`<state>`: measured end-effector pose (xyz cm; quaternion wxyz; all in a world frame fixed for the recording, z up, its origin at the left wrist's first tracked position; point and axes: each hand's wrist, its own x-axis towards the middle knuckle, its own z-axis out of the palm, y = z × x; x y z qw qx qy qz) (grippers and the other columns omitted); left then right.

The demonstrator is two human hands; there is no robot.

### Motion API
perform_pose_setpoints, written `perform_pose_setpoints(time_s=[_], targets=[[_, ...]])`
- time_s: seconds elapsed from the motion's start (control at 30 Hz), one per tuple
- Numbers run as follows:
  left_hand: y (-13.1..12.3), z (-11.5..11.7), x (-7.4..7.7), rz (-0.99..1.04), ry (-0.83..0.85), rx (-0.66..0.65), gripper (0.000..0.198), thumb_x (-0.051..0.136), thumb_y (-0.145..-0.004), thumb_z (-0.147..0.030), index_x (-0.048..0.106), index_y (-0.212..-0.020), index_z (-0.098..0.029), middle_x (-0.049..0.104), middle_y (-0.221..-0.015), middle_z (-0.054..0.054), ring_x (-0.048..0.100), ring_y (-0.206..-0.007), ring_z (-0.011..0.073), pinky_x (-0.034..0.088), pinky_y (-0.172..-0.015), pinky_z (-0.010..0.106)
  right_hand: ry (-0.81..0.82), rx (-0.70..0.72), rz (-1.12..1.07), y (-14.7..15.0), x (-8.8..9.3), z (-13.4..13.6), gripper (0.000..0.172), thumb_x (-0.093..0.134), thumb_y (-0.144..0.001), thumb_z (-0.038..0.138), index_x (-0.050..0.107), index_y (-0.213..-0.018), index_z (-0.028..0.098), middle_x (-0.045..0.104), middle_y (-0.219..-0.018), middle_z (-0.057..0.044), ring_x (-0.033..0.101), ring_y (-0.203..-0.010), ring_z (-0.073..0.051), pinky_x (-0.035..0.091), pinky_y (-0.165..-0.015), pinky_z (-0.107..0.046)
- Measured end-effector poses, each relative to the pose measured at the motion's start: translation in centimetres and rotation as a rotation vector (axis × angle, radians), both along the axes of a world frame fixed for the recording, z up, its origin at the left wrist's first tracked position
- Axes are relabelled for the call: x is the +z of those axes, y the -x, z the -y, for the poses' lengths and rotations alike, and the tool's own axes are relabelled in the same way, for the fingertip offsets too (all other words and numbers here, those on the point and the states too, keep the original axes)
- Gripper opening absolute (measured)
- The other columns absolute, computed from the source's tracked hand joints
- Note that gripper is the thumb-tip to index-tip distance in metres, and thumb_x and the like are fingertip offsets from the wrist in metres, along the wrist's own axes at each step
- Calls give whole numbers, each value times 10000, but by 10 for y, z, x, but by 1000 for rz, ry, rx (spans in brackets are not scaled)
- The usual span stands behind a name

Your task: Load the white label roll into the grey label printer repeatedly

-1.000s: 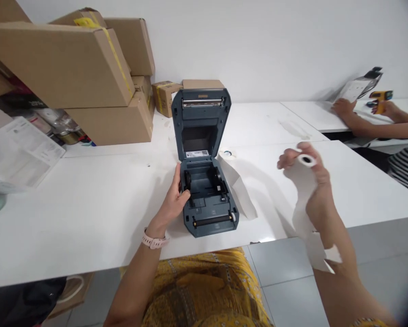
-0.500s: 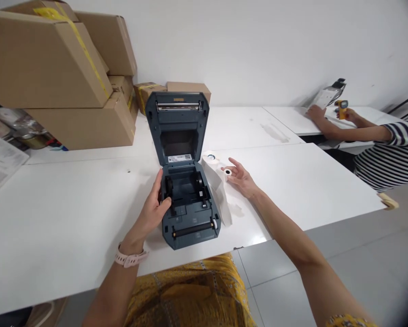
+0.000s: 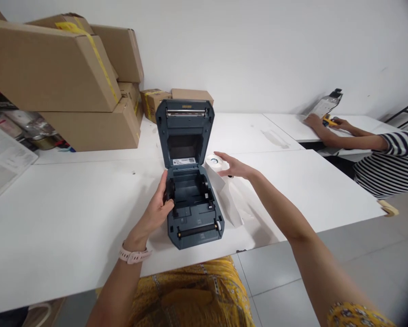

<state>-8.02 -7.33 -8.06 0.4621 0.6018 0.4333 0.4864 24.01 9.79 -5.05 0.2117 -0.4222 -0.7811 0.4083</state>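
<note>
A dark grey label printer (image 3: 193, 213) lies on the white table with its lid (image 3: 185, 131) raised and its roll bay bare. My left hand (image 3: 158, 206) grips the printer's left side, thumb over the rim. To the right of the printer stands a white label roll (image 3: 210, 160) with a blue-edged core. My right hand (image 3: 236, 167) curves around that roll, fingertips at its far side and thumb at the near side. A strip of white backing paper (image 3: 233, 206) trails toward the table's front. Under my right hand, a small roll with a black core (image 3: 230, 176) is mostly hidden.
Cardboard boxes (image 3: 88, 131) are stacked at the back left, beside a clear plastic box (image 3: 9, 159). Smaller boxes (image 3: 192, 94) stand behind the printer. At the far right, a co-worker in a striped sleeve (image 3: 403, 143) holds a yellow tool (image 3: 329, 121).
My right hand has moved from the small black-cored roll to the larger label roll behind it. My left hand stays on the printer. The view has shifted slightly.
</note>
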Motion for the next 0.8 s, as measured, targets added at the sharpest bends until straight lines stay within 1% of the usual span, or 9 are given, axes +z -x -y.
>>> perform_pose_setpoints(time_s=[0.1, 0.17, 0.23, 0.33, 0.43, 0.5, 0.6, 0.7, 0.8], targets=[[-1, 2, 3, -35, 6, -21, 929, 579, -948, -493, 0, -1652, -315, 78, -1734, 38, 93, -1593, 281, 123, -1295, 465, -17, -38, 63, 18, 2, -12, 801, 823, -620, 346, 543, -1356, 195, 587, -1397, -144, 575, -1257, -340, 481, -1067, -504], [-1, 3, 4, -29, 6, -23, 934, 571, -953, -499, -20, -1651, -308, 56, -1735, 40, 73, -1594, 283, 112, -1296, 462, -28, -129, 36, 21, 2, -10, 713, 821, -582, 340, 593, -1236, 171, 652, -1252, -131, 626, -1144, -327, 524, -997, -489], [-1, 3, 1, -7, -3, -21, 933, 572, -953, -497, -18, -1651, -309, 47, -1736, 34, 58, -1596, 281, 102, -1297, 463, -15, -208, -76, 18, 7, -1, 674, 819, -575, 402, 606, -1181, 197, 671, -1207, -109, 649, -1097, -320, 553, -939, -475], [-1, 1, -6, 32, -18, -25, 923, 592, -940, -481, 20, -1651, -337, 58, -1735, 9, 66, -1596, 273, 110, -1298, 453, 9, -260, -410, 11, 26, 19, 582, 685, -700, 625, 605, -1167, 286, 680, -1215, -70, 650, -1140, -313, 569, -921, -488], [-2, -1, -10, 70, -32, -18, 936, 625, -918, -435, 48, -1650, -346, 99, -1732, 8, 127, -1589, 279, 136, -1294, 452, 7, -160, -608, 15, 60, 42, 553, 519, -795, 741, 623, -1142, 323, 687, -1209, -67, 652, -1151, -304, 553, -955, -523], [-3, -1, -11, 80, -31, -12, 955, 639, -905, -398, 45, -1651, -337, 128, -1728, 23, 178, -1578, 286, 152, -1289, 467, 2, -28, -514, 29, 83, 57, 588, 568, -778, 741, 636, -1151, 292, 696, -1182, -94, 671, -1098, -324, 555, -919, -528], [-2, -3, -11, 89, -29, -7, 979, 662, -881, -358, 61, -1653, -321, 152, -1723, 45, 223, -1564, 300, 170, -1282, 482, -98, 227, -126, 63, 103, 75, 662, 787, -664, 634, 639, -1172, 236, 708, -1144, -91, 679, -1060, -318, 550, -897, -459], [0, -4, -11, 95, -27, -10, 1006, 668, -860, -315, 52, -1655, -303, 143, -1724, 51, 224, -1561, 313, 183, -1277, 488, -231, 459, 265, 102, 104, 83, 710, 879, -585, 543, 636, -1176, 235, 704, -1154, -60, 677, -1026, -271, 533, -886, -394], [1, -3, -8, 87, 0, -30, 1023, 637, -858, -267, -6, -1653, -295, 172, -1717, 59, 259, -1547, 318, 222, -1264, 508, -316, 530, 471, 128, 96, 84, 671, 863, -623, 537, 629, -1174, 234, 698, -1160, -71, 673, -1008, -276, 519, -852, -393]])
